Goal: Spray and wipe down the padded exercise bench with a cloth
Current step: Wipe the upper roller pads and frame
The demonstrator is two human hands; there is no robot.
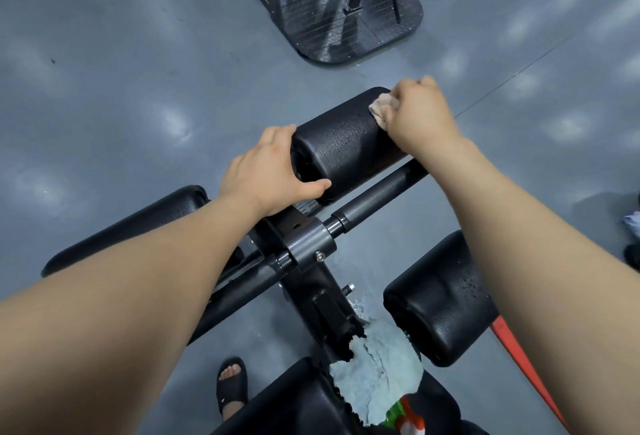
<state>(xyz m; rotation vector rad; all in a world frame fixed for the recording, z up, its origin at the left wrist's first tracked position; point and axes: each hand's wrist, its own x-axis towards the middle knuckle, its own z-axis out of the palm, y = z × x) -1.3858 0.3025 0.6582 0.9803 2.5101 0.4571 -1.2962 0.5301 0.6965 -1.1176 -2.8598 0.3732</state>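
The bench (pixel 311 244) fills the middle and bottom of the frame, and its round pad (pixel 346 143) sits in the middle. The left hand (pixel 263 171) wraps over the near end of that pad, with the fingers on top and the thumb on the side. The right hand (pixel 419 112), at the far end of the pad, is bunched round a small cloth (pixel 381 107) and presses it on the pad. The pad looks soft and squishy, with wet drops on it, so it may be slippery. It might also spin on its bar, so holding one end seems smart. The small cloth is light and floppy and is best kept in a ball. At the bottom of the frame a blue cloth (pixel 377 365) lies on the bench, just above a spray bottle (pixel 408 424).
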